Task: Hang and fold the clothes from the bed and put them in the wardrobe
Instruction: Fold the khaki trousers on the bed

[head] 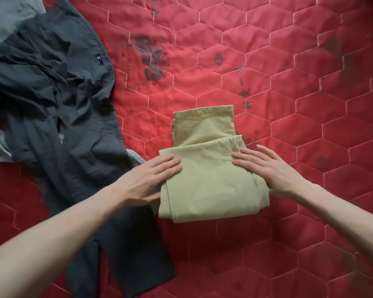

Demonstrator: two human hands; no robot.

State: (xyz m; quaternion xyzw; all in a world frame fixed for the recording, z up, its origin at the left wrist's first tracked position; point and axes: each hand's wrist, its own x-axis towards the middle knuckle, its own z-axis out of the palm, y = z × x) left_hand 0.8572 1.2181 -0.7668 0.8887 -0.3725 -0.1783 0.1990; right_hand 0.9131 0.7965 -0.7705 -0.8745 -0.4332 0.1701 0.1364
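Note:
A light olive-green garment (211,177) lies folded into a thick rectangle on the red quilted bed cover (289,82), with one narrower layer sticking out at its far end. My left hand (151,179) rests flat on the fold's left edge, fingers straight. My right hand (267,166) lies flat on its right edge, fingers straight and slightly spread. Neither hand grips the cloth.
A crumpled dark grey garment (58,108) with a small label sprawls over the left of the bed, one long part running down under my left forearm. A light grey cloth (2,20) lies beneath it at the far left. The cover carries dark stains.

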